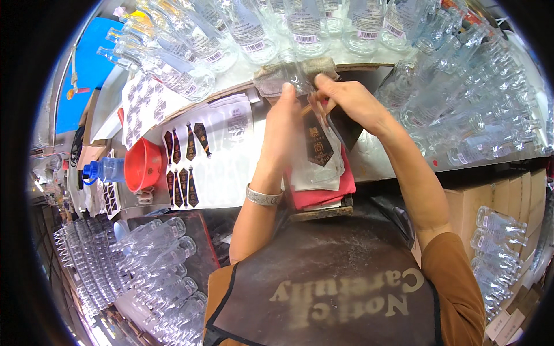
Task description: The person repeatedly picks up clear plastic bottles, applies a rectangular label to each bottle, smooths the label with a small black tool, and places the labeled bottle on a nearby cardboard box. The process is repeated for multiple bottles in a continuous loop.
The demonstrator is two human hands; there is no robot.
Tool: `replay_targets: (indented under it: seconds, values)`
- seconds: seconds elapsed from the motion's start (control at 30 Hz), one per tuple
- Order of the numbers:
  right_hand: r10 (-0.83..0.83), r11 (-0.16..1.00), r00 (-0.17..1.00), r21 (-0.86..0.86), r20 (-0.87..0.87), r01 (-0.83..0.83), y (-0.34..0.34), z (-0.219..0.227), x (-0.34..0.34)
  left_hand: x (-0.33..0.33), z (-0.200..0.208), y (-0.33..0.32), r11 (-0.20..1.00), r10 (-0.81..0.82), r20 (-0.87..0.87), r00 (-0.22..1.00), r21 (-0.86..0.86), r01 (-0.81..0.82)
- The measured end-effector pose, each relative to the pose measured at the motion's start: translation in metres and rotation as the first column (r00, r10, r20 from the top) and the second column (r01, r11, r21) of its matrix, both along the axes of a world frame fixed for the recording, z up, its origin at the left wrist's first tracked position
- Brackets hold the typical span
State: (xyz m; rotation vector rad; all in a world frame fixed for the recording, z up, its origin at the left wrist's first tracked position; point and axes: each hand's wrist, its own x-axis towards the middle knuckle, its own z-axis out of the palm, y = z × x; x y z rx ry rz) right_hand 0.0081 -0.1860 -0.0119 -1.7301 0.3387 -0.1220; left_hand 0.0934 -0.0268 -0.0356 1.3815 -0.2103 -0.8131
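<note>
A clear glass bottle (294, 74) lies in front of me with its neck on a rolled grey cloth (269, 81). My left hand (283, 118), slightly blurred, is closed along the bottle's left side, thumb up near the neck. On the bottle's body is a black tie-shaped label (318, 141) with gold print. My right hand (349, 101) pinches at the narrow upper end of this label; its fingertips are partly hidden. Beneath the bottle are a white cloth (301, 180) and a red cloth (311, 199). A sheet of similar tie-shaped labels (222, 173) lies to the left.
Clear bottles (303, 26) with printed backs stand along the far side. More bottles (461, 109) lie stacked at the right, and others (156, 254) at the lower left. A red plastic tub (143, 165) and a blue-capped jug (107, 171) sit left. Cardboard boxes (490, 199) stand lower right.
</note>
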Motion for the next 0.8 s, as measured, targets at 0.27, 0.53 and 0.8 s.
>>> replay_targets:
  seconds: [0.27, 0.53, 0.8]
  values:
    - [-0.209, 0.961, 0.938, 0.233, 0.277, 0.145, -0.006, 0.015, -0.027, -0.003, 0.000, 0.005, 0.996, 0.057, 0.135, 0.989, 0.056, -0.065]
    - [-0.104, 0.921, 0.902, -0.302, 0.419, 0.247, -0.009, 0.037, -0.002, -0.020, 0.014, 0.042, 0.993, 0.119, 0.194, 0.974, -0.029, -0.115]
    - [-0.066, 0.956, 0.907, -0.235, 0.416, 0.177, -0.004, 0.035, -0.008, -0.041, 0.015, 0.062, 1.000, -0.004, 0.412, 0.911, 0.025, -0.007]
